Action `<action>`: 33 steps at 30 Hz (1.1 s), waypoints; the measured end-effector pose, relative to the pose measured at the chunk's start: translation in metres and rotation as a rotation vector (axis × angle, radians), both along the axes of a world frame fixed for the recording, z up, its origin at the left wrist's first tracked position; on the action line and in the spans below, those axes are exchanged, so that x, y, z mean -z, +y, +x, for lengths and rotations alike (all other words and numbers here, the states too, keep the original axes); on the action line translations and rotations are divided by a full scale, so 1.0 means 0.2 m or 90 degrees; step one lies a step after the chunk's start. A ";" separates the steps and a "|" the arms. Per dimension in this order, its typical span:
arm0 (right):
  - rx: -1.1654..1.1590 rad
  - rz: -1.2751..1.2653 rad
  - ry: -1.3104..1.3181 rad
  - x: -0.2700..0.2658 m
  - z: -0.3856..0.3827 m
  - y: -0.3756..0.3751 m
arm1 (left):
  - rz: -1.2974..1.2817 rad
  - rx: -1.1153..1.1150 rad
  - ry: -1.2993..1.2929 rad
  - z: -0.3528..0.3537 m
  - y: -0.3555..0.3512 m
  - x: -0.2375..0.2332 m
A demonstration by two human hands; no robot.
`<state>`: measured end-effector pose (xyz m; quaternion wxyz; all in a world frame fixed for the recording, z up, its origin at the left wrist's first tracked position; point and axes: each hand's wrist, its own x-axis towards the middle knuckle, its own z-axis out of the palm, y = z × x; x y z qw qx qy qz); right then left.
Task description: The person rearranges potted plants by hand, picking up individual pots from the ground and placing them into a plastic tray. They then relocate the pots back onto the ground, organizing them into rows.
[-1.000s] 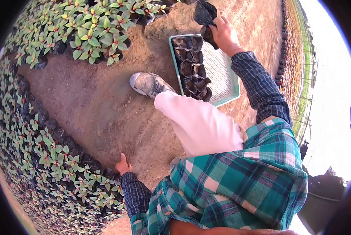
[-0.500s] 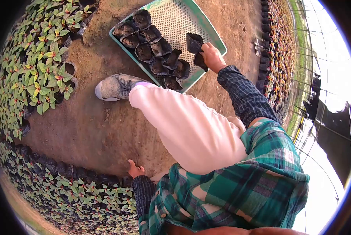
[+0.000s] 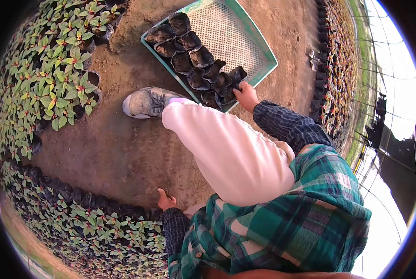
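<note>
Where leafy seedlings (image 3: 61, 69) crowd the far left: green leaves with reddish centres, packed closely; a second plant bed (image 3: 96, 228) fills the near left.
Soil path (image 3: 110, 153): bare brown ground between the two plantings.
Shoe (image 3: 145, 103): on the soil, toe to the left, beside the tray (image 3: 231, 32).
Left hand (image 3: 166, 201): near, just beyond the edge of the near bed; thumb spread from the fingers, grip loose with nothing seen in it.
Black pots (image 3: 200, 58): about a dozen, close together in the tray's left part, dark soil showing in several.
Tray: green rim, pale mesh floor, bare across its far right part.
Right hand (image 3: 247, 96): at the tray's near side, fingers against the rightmost pots; whether its grip is closed on one, I cannot tell.
Potted row (image 3: 340, 60): reddish and green plants along the far right.
</note>
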<state>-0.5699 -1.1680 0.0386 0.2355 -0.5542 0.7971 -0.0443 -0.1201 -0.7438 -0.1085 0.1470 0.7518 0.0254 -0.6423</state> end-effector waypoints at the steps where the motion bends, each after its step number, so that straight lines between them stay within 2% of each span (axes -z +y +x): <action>1: -0.004 -0.001 -0.003 0.00 0.01 0.00 | 0.166 -0.211 0.185 0.08 0.00 0.10; 2: -0.026 -0.004 0.002 0.00 0.03 0.01 | 0.331 -0.422 0.370 0.11 -0.03 0.10; 3: -0.048 -0.007 0.007 -0.01 0.04 0.01 | 0.331 -0.426 0.368 0.11 -0.03 0.06; 4: -0.118 0.022 0.032 -0.01 0.04 0.01 | 0.293 -0.233 0.314 0.06 -0.13 -0.07; 5: -0.119 0.021 0.030 -0.05 0.08 -0.01 | 0.252 -0.041 0.255 0.04 -0.20 -0.16; 6: -0.135 0.080 0.095 -0.13 0.15 -0.04 | 0.251 -0.042 0.253 0.07 -0.15 -0.09; 7: -0.150 0.137 0.161 -0.21 0.20 -0.06 | 0.184 0.045 0.360 0.12 -0.09 0.00; 8: -0.191 0.072 0.161 -0.25 0.25 -0.06 | 0.150 0.089 0.414 0.14 -0.03 0.07; 9: -0.194 0.071 0.160 -0.28 0.28 -0.07 | 0.112 0.131 0.465 0.15 -0.01 0.09; 11: -0.377 0.008 0.062 -0.31 0.35 -0.08 | 0.205 -0.010 0.342 0.11 -0.06 0.02; 13: -0.386 0.017 0.051 -0.27 0.41 -0.10 | 0.292 -0.148 0.214 0.06 -0.11 -0.04; 15: -0.421 0.032 0.096 -0.22 0.45 -0.14 | 0.333 -0.216 0.145 0.01 -0.11 -0.07; 16: -0.443 0.015 0.103 -0.19 0.45 -0.15 | 0.273 -0.084 0.116 -0.01 -0.09 -0.08; 18: -0.476 0.031 0.116 -0.11 0.42 -0.21 | 0.211 0.049 0.085 0.03 -0.09 -0.08; 20: -0.501 0.019 0.104 -0.11 0.44 -0.25 | 0.197 -0.007 0.434 0.14 -0.08 0.02; 21: -0.501 0.021 0.104 -0.12 0.46 -0.28 | 0.198 -0.008 0.435 0.17 -0.04 0.07; 23: -0.449 -0.066 0.037 -0.12 0.51 -0.33 | 0.301 -0.281 0.661 0.19 0.11 0.21; 25: -0.457 -0.054 0.064 -0.11 0.51 -0.36 | 0.402 -0.564 0.868 0.20 0.19 0.27; 27: -0.522 -0.079 -0.037 -0.10 0.47 -0.38 | 0.453 -0.707 0.960 0.21 0.14 0.23; 29: -0.386 -0.095 -0.103 -0.13 0.39 -0.39 | 0.775 -0.961 0.485 0.17 -0.04 0.07; 30: -0.317 -0.130 -0.059 -0.15 0.34 -0.41 | 0.779 -0.958 0.485 0.05 -0.19 -0.12; 31: -0.247 -0.165 -0.015 -0.17 0.27 -0.43 | 0.512 -0.645 0.149 -0.12 -0.34 -0.34; 32: -0.232 -0.188 0.063 -0.15 0.19 -0.44 | 0.226 -0.310 -0.147 -0.21 -0.42 -0.44; 33: -0.214 -0.209 0.142 -0.13 0.11 -0.44 | 0.225 -0.303 -0.144 -0.18 -0.36 -0.38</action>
